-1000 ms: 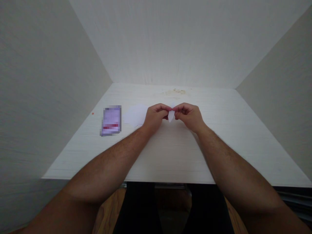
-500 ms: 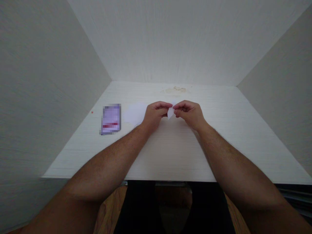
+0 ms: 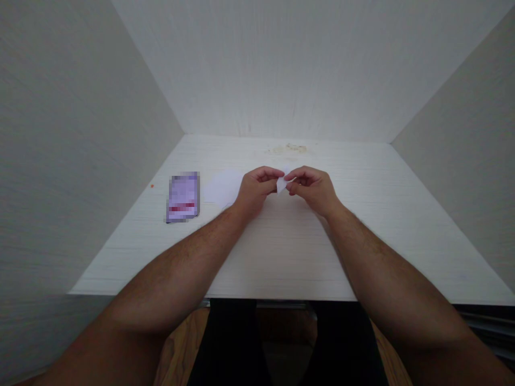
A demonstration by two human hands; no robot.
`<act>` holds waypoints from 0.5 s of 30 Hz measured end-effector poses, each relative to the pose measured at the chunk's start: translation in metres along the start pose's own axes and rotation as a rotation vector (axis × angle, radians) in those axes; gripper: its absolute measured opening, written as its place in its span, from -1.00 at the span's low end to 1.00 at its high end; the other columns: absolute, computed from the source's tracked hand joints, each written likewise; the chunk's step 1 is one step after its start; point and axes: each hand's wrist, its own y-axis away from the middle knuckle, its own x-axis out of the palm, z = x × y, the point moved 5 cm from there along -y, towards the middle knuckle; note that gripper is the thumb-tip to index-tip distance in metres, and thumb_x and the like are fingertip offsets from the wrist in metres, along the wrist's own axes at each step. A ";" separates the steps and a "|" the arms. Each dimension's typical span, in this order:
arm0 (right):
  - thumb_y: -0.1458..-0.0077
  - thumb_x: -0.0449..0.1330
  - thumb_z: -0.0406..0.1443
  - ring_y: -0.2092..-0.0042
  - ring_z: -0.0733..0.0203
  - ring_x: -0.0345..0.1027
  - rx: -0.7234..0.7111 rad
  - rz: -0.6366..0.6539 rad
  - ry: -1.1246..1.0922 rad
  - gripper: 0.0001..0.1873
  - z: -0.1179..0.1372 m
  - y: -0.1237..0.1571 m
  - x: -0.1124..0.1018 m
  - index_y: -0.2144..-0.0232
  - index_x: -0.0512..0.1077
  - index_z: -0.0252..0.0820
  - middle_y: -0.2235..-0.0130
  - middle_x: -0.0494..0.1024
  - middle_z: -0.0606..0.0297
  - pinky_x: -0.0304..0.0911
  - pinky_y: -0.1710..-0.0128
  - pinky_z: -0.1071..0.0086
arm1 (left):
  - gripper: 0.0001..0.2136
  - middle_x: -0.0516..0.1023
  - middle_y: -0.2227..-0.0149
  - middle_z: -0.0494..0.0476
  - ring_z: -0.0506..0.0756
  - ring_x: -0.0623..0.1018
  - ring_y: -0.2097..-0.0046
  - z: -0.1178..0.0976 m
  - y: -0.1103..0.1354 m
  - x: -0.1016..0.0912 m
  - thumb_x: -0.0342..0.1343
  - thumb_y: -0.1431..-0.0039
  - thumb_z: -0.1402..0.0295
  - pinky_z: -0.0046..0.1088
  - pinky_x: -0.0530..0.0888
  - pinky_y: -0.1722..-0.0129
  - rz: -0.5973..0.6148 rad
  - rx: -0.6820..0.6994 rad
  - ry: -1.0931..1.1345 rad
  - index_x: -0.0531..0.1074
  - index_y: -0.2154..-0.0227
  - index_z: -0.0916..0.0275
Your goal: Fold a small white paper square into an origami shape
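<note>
Between my hands is a small folded piece of white paper, its lower tip pointing down. My left hand pinches its left side between thumb and fingers. On the other side, my right hand is closed on the paper with thumb and fingertips. The fingers cover part of it, so its full shape is hidden. Beside my left hand, white paper sheets lie flat on the table, partly covered by that hand and wrist.
Left of the sheets lies a pixelated purple rectangular object with a dark rim. A small orange speck is near the table's left edge. Tan marks show at the back of the white table. Walls enclose three sides.
Both hands stay in place on the paper. The paper's lower tip has shifted slightly up, and the right fingertips have moved a little closer over it.
</note>
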 end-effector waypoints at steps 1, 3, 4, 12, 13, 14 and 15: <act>0.13 0.37 -0.26 0.51 0.35 0.32 -0.009 -0.003 -0.004 -0.82 0.000 0.000 0.000 0.39 0.53 -0.16 0.56 0.48 0.42 0.20 0.49 0.39 | -0.83 0.53 0.54 -0.03 -0.09 0.46 0.51 0.000 0.000 0.000 0.32 0.22 0.47 -0.54 0.43 0.45 0.003 0.007 -0.003 0.54 0.46 0.27; 0.12 0.35 -0.29 0.50 0.35 0.32 -0.026 -0.003 -0.004 -0.83 0.001 0.000 0.000 0.38 0.53 -0.16 0.56 0.47 0.42 0.20 0.47 0.39 | -0.83 0.54 0.53 -0.03 -0.08 0.48 0.49 0.001 -0.001 -0.001 0.31 0.21 0.49 -0.54 0.44 0.44 0.007 0.020 -0.006 0.55 0.45 0.27; 0.12 0.35 -0.31 0.49 0.35 0.32 -0.032 0.001 -0.001 -0.83 0.000 0.000 0.000 0.37 0.53 -0.16 0.55 0.47 0.42 0.20 0.46 0.39 | -0.83 0.55 0.51 -0.02 -0.08 0.49 0.48 0.001 -0.001 -0.001 0.32 0.21 0.50 -0.54 0.44 0.43 0.007 0.023 -0.006 0.55 0.45 0.27; 0.11 0.35 -0.30 0.47 0.37 0.26 -0.097 -0.032 0.107 -0.83 0.001 0.001 0.000 0.36 0.53 -0.13 0.46 0.47 0.40 0.19 0.45 0.38 | -0.83 0.56 0.48 -0.01 -0.06 0.51 0.45 0.002 -0.001 0.000 0.33 0.19 0.48 -0.54 0.47 0.40 0.010 0.067 -0.052 0.54 0.43 0.27; 0.10 0.34 -0.29 0.47 0.38 0.25 -0.118 -0.045 0.121 -0.85 0.002 0.001 0.000 0.37 0.53 -0.13 0.43 0.47 0.39 0.18 0.45 0.39 | -0.83 0.56 0.49 -0.01 -0.07 0.50 0.45 0.001 -0.001 0.000 0.33 0.18 0.47 -0.54 0.46 0.41 0.008 0.083 -0.063 0.54 0.43 0.26; 0.10 0.34 -0.30 0.46 0.38 0.24 -0.136 -0.057 0.134 -0.86 0.003 0.001 0.000 0.38 0.53 -0.12 0.42 0.48 0.38 0.17 0.45 0.39 | -0.83 0.56 0.48 -0.01 -0.07 0.50 0.45 0.001 -0.002 0.000 0.33 0.18 0.47 -0.54 0.46 0.42 0.005 0.099 -0.075 0.54 0.43 0.26; 0.09 0.33 -0.30 0.46 0.38 0.23 -0.148 -0.070 0.144 -0.88 0.004 0.002 0.000 0.39 0.53 -0.12 0.41 0.48 0.38 0.17 0.46 0.39 | -0.83 0.56 0.48 -0.01 -0.07 0.50 0.45 0.001 -0.002 -0.001 0.33 0.17 0.46 -0.54 0.46 0.42 0.001 0.112 -0.087 0.53 0.43 0.26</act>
